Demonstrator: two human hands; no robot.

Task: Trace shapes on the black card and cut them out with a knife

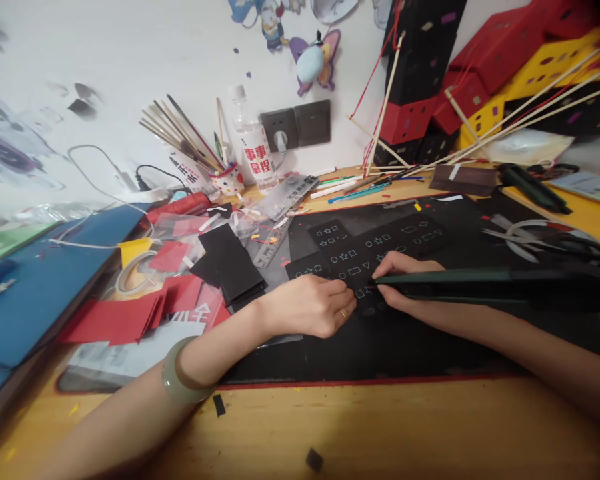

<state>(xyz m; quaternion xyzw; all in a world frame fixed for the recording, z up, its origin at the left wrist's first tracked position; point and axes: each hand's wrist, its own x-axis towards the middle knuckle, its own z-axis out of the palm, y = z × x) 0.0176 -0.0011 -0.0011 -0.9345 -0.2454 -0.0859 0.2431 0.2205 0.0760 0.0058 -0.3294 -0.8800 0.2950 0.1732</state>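
My left hand (313, 307), with a ring and a pale green bangle, rests on the dark mat. Its curled fingers close at the near edge of a black paper piece (367, 310) marked with light shape outlines; the fingertips are partly hidden. Just right of it, my right hand (403, 283) grips a long dark green tool (445, 283) whose tip points at that paper. I cannot make out its exact kind. Beyond both hands lie several more black paper pieces (347, 243), outlined with stars, squares and ovals.
Black sheets (235, 263), red paper (115, 317) and a tape roll (133, 275) crowd the left. Rulers (287, 197), a bottle (254, 147) and pens (353, 193) stand or lie behind. Scissors (520, 240) are right. Red, black and yellow boxes (490, 60) rise at back right.
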